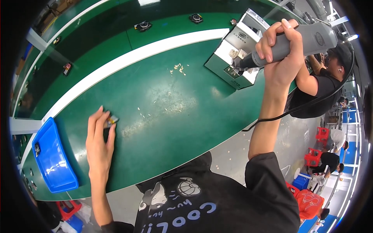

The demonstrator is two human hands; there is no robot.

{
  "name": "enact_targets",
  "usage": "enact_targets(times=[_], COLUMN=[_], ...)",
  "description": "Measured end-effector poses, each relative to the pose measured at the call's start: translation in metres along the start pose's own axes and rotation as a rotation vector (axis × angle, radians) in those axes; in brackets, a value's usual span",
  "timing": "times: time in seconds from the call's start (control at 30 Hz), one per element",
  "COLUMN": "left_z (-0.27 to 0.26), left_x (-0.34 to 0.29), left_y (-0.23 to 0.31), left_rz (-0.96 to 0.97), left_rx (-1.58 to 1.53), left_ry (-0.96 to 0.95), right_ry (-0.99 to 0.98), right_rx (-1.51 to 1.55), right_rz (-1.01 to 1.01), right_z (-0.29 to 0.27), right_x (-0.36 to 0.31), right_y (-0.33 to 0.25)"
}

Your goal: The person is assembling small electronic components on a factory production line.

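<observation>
My right hand [283,50] is raised at the right, its fingers wrapped round a grey corded hand-held power tool [309,39] with a dark tapered nose. The nose points down-left at the front of an open white-and-green box [235,54]; whether the tip touches anything there is too small to tell. On the left of the green bench, my left hand [99,139] has thumb and fingertips closed on a small part [112,119] with a yellow spot. That part is low over the bench top, half hidden by the fingers.
A blue tray [58,167] with a small black part [37,149] stands at the far left. Pale scraps [179,69] lie scattered over the green bench [167,136]. Beyond a white rail [140,52], a belt carries several small assemblies [143,26]. A co-worker [322,81] is at the right.
</observation>
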State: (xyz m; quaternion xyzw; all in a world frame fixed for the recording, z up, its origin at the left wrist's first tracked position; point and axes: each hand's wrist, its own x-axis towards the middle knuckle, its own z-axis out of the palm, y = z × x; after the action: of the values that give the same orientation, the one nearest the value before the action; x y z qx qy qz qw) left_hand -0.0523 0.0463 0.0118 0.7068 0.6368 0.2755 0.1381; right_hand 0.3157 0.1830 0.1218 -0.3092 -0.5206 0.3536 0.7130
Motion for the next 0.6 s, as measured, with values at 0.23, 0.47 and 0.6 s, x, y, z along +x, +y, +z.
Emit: enact_targets(times=[0.23,0.47,0.6], left_z=[-0.014,-0.013,-0.003], left_x=[-0.024,-0.016,-0.015], left_y=[-0.005,-0.006,0.007], left_rz=[0.069,0.148,0.27], left_rx=[0.163,0.174,0.099], left_ry=[-0.004,0.038,-0.003], right_ry=[-0.048,-0.056,-0.059], right_rx=[-0.116,-0.065,-0.063], right_rz=[-0.005,0.063,0.095], right_z=[-0.006,-0.009,0.002], right_x=[0.001,0.003,0.002], right_y=[-0.004,0.001,-0.002])
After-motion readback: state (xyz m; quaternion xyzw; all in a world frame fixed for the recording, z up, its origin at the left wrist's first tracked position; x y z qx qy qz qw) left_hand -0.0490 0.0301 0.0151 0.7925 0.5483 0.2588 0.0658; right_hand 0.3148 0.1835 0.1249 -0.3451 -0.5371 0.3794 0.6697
